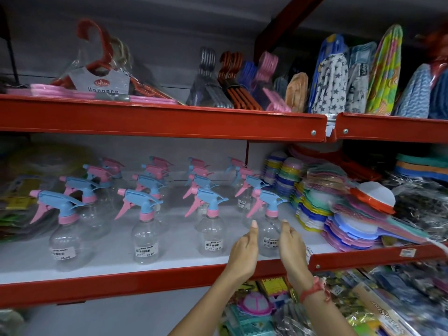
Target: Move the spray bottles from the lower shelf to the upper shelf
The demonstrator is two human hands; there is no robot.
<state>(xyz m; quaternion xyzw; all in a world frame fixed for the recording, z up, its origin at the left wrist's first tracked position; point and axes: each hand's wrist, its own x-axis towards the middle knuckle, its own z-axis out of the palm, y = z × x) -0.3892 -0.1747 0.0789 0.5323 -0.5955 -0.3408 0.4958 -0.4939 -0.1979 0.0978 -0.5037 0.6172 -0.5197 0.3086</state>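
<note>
Several clear spray bottles with blue and pink trigger heads stand in four rows on the white lower shelf (116,260). The front right bottle (270,229) has my two hands on either side of it. My left hand (243,248) is just left of its body and my right hand (289,243) just right, both with fingers apart and not clearly touching it. Other front bottles stand at the left (65,236), middle left (145,236) and middle right (209,231). The upper shelf (157,120) has a red front rail.
Packs of hangers (101,86) and more hangers (225,90) fill the upper shelf, with patterned fabric items (356,78) to the right. Stacks of coloured plastic hand mirrors (339,214) crowd the lower shelf right of the bottles. Packaged goods (303,309) lie below.
</note>
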